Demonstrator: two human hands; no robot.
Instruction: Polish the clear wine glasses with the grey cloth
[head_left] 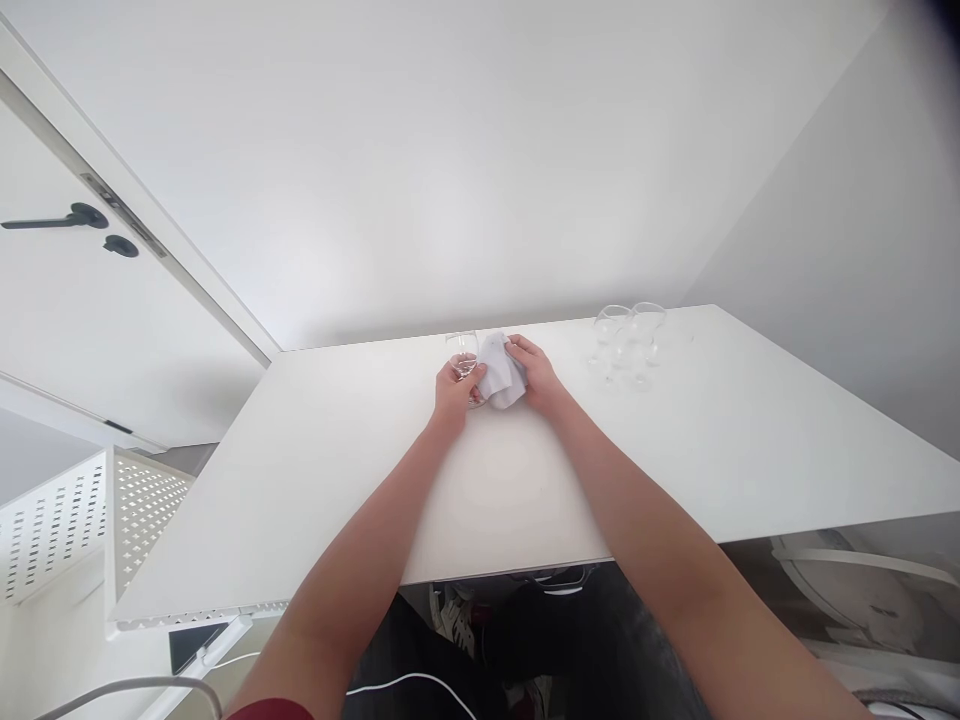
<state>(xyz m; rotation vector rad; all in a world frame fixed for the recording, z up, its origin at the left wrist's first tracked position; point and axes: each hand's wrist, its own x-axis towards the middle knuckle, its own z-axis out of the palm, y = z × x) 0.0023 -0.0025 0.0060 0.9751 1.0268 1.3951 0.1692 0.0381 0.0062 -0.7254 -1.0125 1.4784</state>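
My left hand [455,390] is closed around a clear stemmed glass [461,345], its bowl upright above my fingers near the back of the white table. Beside it, my right hand [534,372] grips a pale grey-white cloth [501,372], which hangs in folds between both hands. The left thumb reaches to the cloth's near side. Part of the glass's lower half is hidden by my left fingers. Whether the cloth touches the glass, I cannot tell.
More clear stemmed glasses [630,340] stand close together toward the back right of the white table [337,480]. A white wall rises directly behind the table. On the left are a door with a black handle [86,215] and a white perforated panel [142,500].
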